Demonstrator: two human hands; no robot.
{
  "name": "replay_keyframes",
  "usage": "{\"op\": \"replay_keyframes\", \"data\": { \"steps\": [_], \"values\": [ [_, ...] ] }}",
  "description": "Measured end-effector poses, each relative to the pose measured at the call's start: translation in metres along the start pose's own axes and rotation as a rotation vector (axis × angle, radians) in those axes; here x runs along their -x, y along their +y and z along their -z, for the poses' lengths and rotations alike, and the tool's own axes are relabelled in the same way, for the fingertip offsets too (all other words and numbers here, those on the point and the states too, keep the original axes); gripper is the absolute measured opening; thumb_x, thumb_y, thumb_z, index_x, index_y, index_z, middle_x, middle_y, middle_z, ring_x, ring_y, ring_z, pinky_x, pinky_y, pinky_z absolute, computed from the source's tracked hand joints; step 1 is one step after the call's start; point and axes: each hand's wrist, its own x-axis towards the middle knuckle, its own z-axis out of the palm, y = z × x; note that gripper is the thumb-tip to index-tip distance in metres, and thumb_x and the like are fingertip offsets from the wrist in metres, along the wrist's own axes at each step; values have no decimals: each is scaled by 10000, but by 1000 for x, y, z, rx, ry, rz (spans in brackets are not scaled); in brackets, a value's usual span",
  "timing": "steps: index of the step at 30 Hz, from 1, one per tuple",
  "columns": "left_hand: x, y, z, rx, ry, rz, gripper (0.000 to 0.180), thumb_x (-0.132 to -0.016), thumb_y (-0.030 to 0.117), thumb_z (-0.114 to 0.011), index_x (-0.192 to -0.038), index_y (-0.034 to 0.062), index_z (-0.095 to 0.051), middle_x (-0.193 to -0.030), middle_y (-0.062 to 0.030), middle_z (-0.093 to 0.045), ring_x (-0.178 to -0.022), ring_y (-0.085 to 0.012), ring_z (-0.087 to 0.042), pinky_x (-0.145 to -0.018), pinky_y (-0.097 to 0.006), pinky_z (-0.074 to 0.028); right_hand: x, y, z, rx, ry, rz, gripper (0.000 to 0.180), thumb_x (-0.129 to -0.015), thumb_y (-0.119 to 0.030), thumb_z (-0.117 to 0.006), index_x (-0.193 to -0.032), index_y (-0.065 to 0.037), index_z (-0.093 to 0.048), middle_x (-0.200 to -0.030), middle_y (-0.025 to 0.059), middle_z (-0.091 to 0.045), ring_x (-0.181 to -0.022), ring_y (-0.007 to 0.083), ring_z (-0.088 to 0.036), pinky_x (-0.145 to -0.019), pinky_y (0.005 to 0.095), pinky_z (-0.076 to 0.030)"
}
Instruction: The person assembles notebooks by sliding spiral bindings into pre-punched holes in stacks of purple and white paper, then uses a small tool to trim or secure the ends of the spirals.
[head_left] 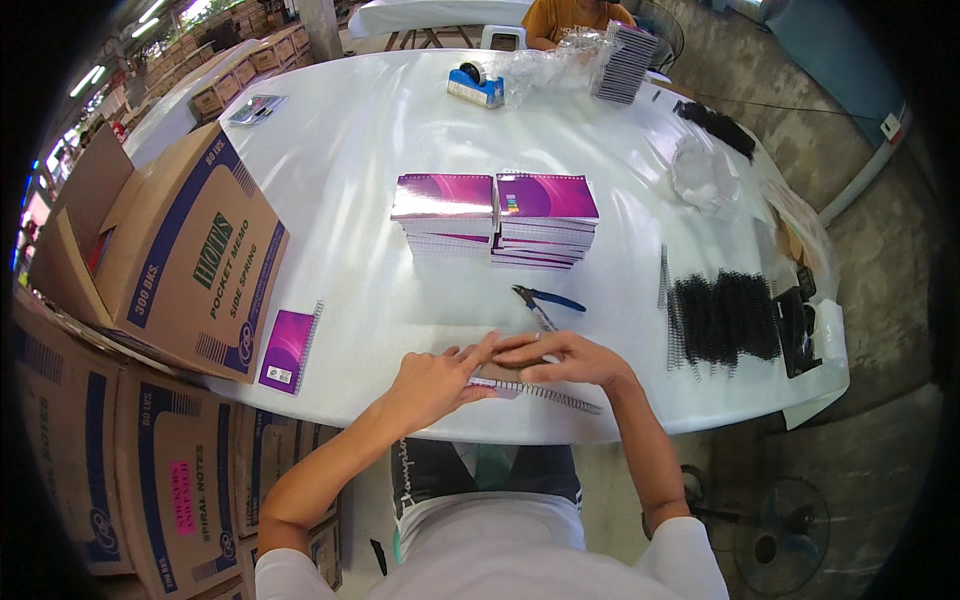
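Coil of thin dark wire (562,398) slants rightward from a small brown-backed notepad (503,372), nearer the right hand (568,357), its fingers curled on top, grip unclear; half-closed left hand (430,385) holds the notepad.

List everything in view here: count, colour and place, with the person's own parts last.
Table: 1, white, centre
Handled notebook: 1, brown board, white pages, near edge
Wire coil: 1, dark, extending right of it
Pliers: 1, blue-handled, beyond the hands
Notebook stacks: 2, purple tops, mid-table
Loose notebook: 1, purple, left
Open carton: 1, brown and blue, left
Other cartons: many, brown, lower left and background
Black coils: uncountable, black, right and far right
Tape dispenser: 1, blue, far side
Crumpled plastic: several pieces, clear, far side and right
Far stack: 1, greyish, far right
Fans: 2, dark, lower right and background
Co-worker: 1, yellow-orange top, far side
Left hand: 1, bare, on handled notebook
Right hand: 1, bare, on handled notebook
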Motion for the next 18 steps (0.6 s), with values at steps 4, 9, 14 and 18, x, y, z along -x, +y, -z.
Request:
{"op": "replay_keyframes", "data": {
  "steps": [4, 9, 14, 18],
  "values": [
    [3, -4, -9, -14, 140, 6, 810, -838, 622, -578, -1493, 211, -336, -1130, -208, -667, -838, -358, -699, -627, -425, -557, 2, 16, 2, -546, -195, 375, 441, -807, -220, -741, -1209, -50, -679, -1333, 293, -540, -1324, 398, -450, -1087, 460, -343],
    [2, -11, -16, -17, 247, 16, 786, -805, 645, -592, -1439, 208, -435, -1139, -212, -668, -944, -357, -690, -647, -436, -557, -7, 20, 7, -286, -111, 250, 441, -825, -255, -727, -1202, -32, -679, -1324, 250, -566, -1298, 367, -482, -1075, 441, -360],
    [2, -9, -19, -22, 210, 71, 765, -799, 640, -600, -1414, 203, -471, -1129, -189, -679, -955, -335, -692, -652, -426, -557, -5, 28, 14, -103, 79, 10, 448, -842, -282, -719, -1176, 15, -679, -1294, 204, -602, -1246, 304, -524, -1052, 414, -380],
    [-5, -8, -1, 34, -57, 121, 759, -807, 620, -609, -1424, 204, -458, -1147, -153, -679, -877, -333, -697, -648, -424, -550, -2, 36, 28, -249, -52, 206, 474, -834, -319, -721, -1178, 6, -682, -1312, 202, -591, -1240, 276, -532, -1041, 393, -391]
  ]
}}
